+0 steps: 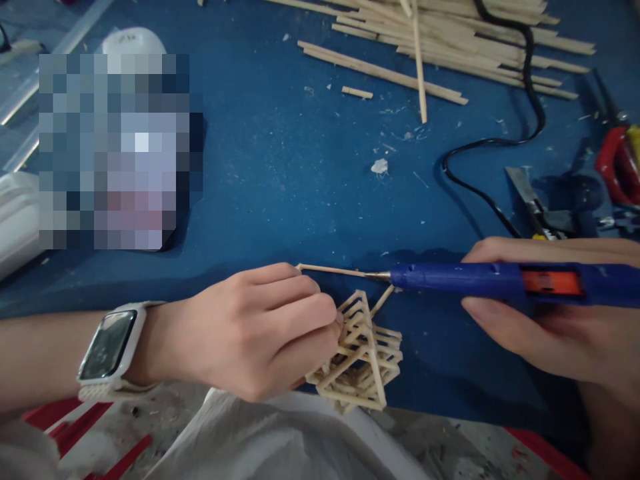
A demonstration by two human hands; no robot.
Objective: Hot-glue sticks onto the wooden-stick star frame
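Your left forearm (40,360) comes in almost level from the left, the wrist (156,343) nearly straight. Your left hand (265,333) is curled with its knuckles up, fingers bent close together (the thumb is hidden beneath). Your right hand (560,347) grips from the opposite side, its thumb (500,325) nearer your body, a finger (530,249) extended along the far side.

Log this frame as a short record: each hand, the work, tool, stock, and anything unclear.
left hand: curled beside the wooden frame, watch on wrist
right hand: holds the blue glue gun
tool tip: at the right end of a thin stick
work: open frame of short sticks, near the table's front edge
stock: loose wooden sticks, far side
cord: black cord crossing the sticks
unclear: left grip, partly hidden
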